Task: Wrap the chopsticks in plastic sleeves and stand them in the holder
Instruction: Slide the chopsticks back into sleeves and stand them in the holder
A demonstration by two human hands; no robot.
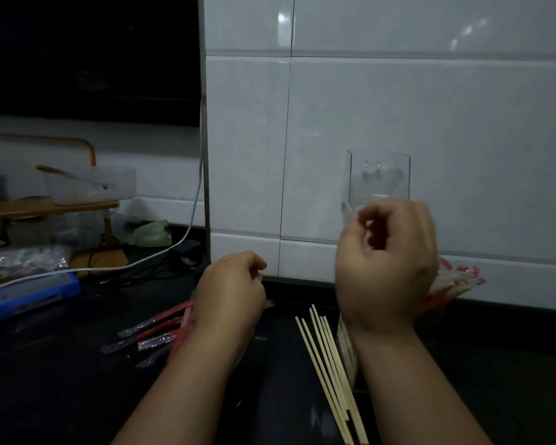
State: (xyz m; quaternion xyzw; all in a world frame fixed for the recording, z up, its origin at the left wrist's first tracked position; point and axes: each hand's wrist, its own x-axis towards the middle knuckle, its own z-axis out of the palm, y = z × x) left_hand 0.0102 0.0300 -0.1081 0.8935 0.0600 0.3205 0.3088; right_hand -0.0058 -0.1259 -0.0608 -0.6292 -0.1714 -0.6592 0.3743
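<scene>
A clear plastic holder (378,175) hangs on the white tiled wall (463,123). Just below it, overlapping its lower edge, the right hand (385,268) is raised with curled fingers; what it pinches is too blurred to tell. The left hand (230,290) curls lower left of the holder. Bare bamboo chopsticks (331,364) lie on the dark counter (77,396) beneath the holder, red-and-clear sleeves (161,329) far lower left, wrapped chopsticks (456,279) lower right.

White glazed wall tiles (398,91) cover the back wall, with grey joints and soft glare spots near the top. A dark panel (87,59) fills the upper left, bounded by a metal strip (205,155). The table (61,396) is black. At left stands a wooden rack (45,207) carrying a clear tub (90,184). A white cable (109,268) trails across the table. Lighting is dim.
</scene>
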